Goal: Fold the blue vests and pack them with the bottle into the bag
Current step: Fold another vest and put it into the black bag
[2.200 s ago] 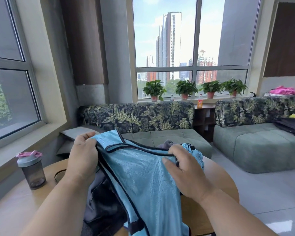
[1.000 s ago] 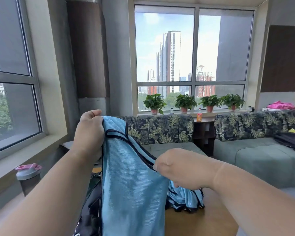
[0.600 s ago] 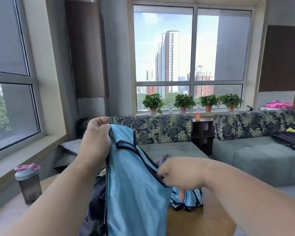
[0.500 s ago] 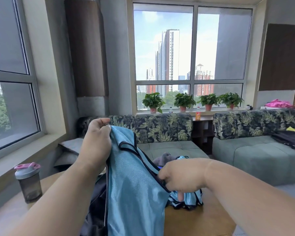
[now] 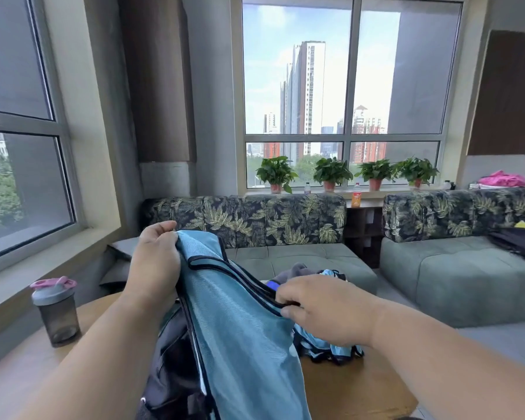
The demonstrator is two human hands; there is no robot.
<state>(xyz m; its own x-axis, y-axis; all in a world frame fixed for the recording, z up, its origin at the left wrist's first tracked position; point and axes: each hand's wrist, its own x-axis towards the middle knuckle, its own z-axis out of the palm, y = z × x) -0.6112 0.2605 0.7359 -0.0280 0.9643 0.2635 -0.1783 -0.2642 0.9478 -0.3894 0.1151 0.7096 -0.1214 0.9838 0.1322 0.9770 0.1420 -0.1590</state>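
Two hands hold one blue vest (image 5: 240, 334) above the counter (image 5: 355, 386), its length hanging down toward the viewer. The left hand (image 5: 155, 262) grips the vest's top corner; the right hand (image 5: 325, 310) pinches its black-trimmed edge, lower. Right of the vest lies a crumpled second vest (image 5: 325, 347). Left of it, near the counter's rim, stands the bottle (image 5: 55, 310).

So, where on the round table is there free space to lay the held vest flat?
Bare wood shows on the table at the near right, below the crumpled vest, and between the bottle and the left forearm. The middle is crowded: the dark bag sits under the held vest, which both the left hand and right hand grip.
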